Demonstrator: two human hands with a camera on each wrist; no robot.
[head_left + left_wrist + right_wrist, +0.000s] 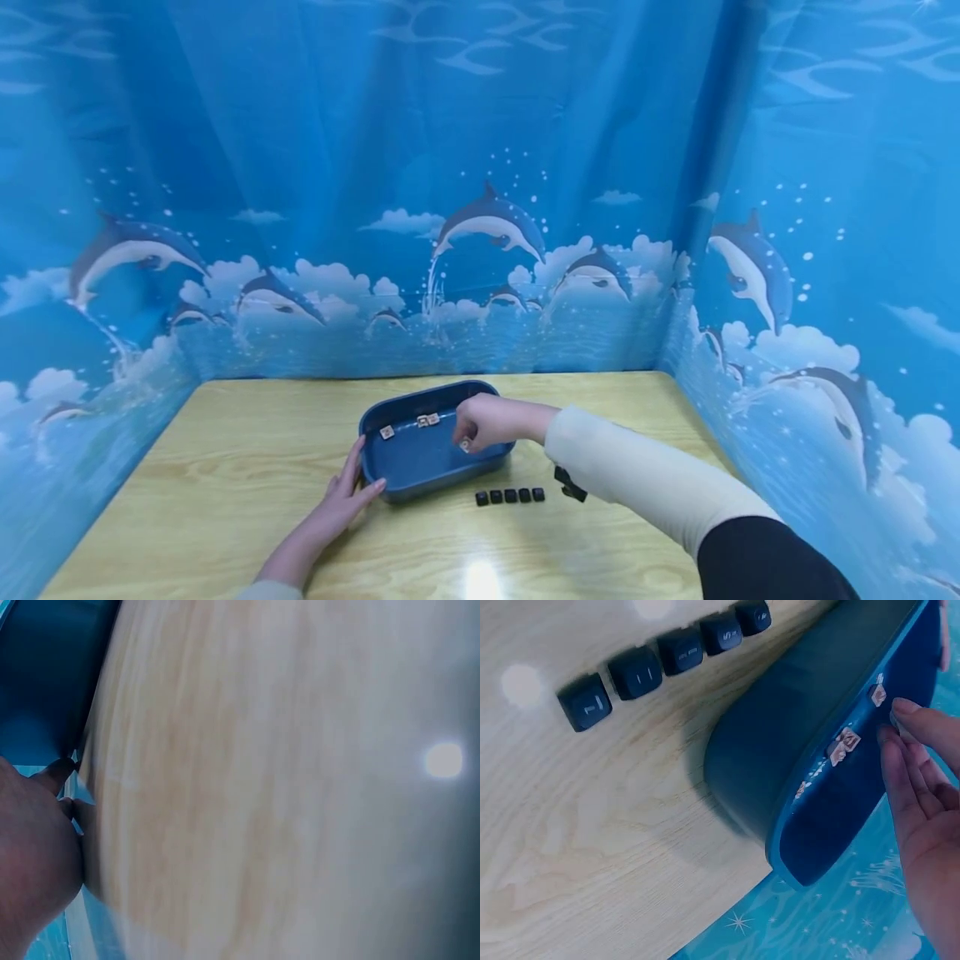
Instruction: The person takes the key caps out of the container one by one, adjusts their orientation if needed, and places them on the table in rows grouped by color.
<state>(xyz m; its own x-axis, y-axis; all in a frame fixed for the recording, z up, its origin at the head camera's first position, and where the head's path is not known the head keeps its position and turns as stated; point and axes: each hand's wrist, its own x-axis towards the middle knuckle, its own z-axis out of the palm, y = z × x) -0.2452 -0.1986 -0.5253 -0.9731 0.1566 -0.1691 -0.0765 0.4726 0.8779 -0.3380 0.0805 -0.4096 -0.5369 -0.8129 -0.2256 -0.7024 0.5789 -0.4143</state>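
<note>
A dark blue tray stands on the table, with several small pale keycaps inside, such as the one near its left end. My right hand is over the tray's right part and pinches a pale keycap between thumb and fingers; the right wrist view shows this piece mostly hidden by the fingertips. My left hand rests against the tray's left end, fingers along the outer wall and thumb spread at the near rim. In the left wrist view, only part of that hand shows beside the tray.
Several black keycaps lie in a row on the wooden table, just in front of the tray's right end. Their marked tops show in the right wrist view. A blue dolphin-print curtain encloses the table's back and sides.
</note>
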